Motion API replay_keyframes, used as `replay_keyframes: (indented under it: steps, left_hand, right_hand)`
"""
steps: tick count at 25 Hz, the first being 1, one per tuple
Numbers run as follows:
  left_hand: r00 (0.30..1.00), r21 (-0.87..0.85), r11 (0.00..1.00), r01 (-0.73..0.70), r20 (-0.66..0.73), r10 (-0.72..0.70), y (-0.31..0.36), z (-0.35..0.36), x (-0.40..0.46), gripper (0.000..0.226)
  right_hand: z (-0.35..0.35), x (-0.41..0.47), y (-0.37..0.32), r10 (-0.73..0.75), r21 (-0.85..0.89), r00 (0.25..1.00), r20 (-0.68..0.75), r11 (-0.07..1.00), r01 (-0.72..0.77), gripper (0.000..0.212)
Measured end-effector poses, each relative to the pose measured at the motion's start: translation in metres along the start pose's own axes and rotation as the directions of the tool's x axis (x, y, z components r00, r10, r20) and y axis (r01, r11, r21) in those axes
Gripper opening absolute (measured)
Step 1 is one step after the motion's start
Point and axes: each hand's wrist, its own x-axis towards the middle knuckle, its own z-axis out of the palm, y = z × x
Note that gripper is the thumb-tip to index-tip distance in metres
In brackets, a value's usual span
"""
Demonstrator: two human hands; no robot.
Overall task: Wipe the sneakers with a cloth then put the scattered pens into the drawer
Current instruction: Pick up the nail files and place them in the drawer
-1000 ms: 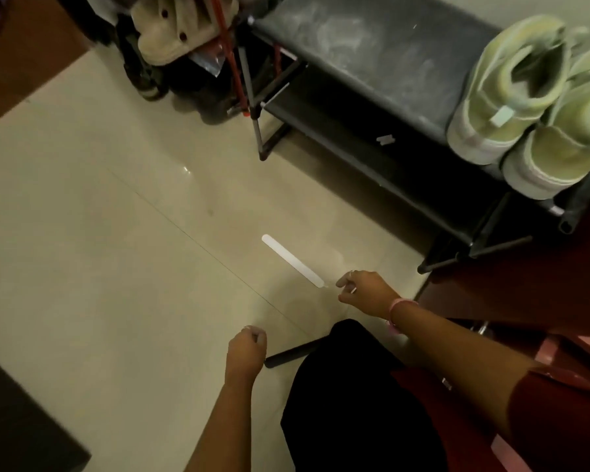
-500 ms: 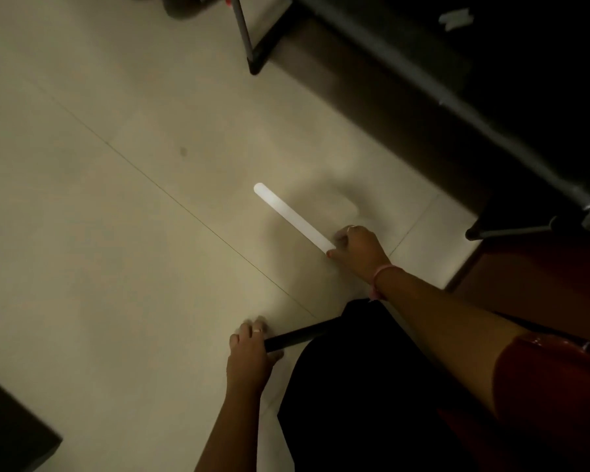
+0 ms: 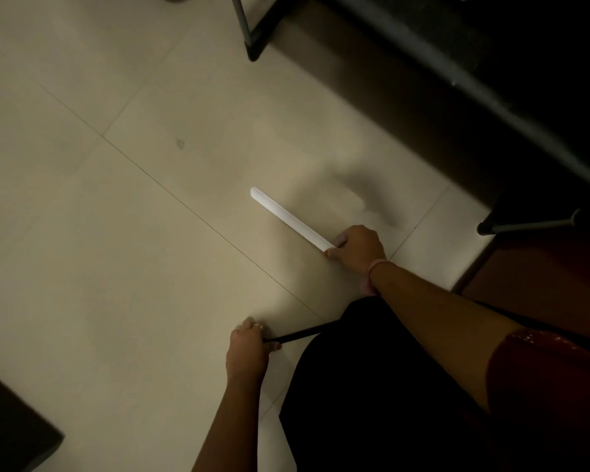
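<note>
White pen [image 3: 288, 218] lies on the tiled floor [image 3: 99, 233], its near end pinched in the right hand [image 3: 356, 248] fingers; the left hand [image 3: 249, 349] fingers grip a black pen [image 3: 298, 335]. Pen-gathering seems underway; no drawer or sneakers visible.

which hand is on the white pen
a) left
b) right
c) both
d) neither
b: the right hand grips the near end of the white pen on the floor, while the left hand holds the black pen.
</note>
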Motion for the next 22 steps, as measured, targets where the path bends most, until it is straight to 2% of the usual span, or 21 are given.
replay_keyframes:
  steps: [2,4,7,11,14,17,22]
  left_hand:
    - [0.999,-0.166,0.986,0.036,0.008,-0.035,0.001,-0.005,-0.004,0.012]
    - [0.993,-0.363,0.928,0.087,-0.038,-0.108,0.009,-0.014,-0.016,0.007]
    - [0.98,-0.628,0.774,0.087,-0.087,-0.181,0.027,-0.037,-0.046,0.017]
    - [0.965,-0.726,0.686,0.051,-0.142,-0.222,0.046,-0.071,-0.084,0.009]
    - [0.935,-0.777,0.629,0.019,-0.208,-0.286,0.059,-0.099,-0.119,0.007]
    - [0.9,-0.899,0.437,-0.007,-0.196,-0.39,0.069,-0.134,-0.163,0.008]
    - [0.922,-0.982,0.177,-0.072,-0.133,-0.363,0.078,-0.184,-0.247,0.025]
  right_hand:
    - [-0.009,-0.008,0.002,0.039,0.107,0.999,0.012,0.993,-0.04,0.029]
    - [-0.022,-0.022,0.002,0.079,0.214,0.997,-0.004,0.974,-0.076,0.03]
    - [-0.047,-0.053,-0.002,0.102,0.351,0.993,-0.051,0.933,-0.077,0.027]
    - [-0.078,-0.115,-0.014,0.108,0.469,0.987,-0.115,0.882,-0.042,0.008]
    - [-0.1,-0.17,-0.029,0.145,0.612,0.972,-0.187,0.791,0.0,0.002]
    - [-0.123,-0.233,-0.043,0.199,0.762,0.948,-0.249,0.645,0.064,0.001]
    - [-0.154,-0.334,-0.042,0.131,0.782,0.936,-0.326,0.594,0.189,0.016]
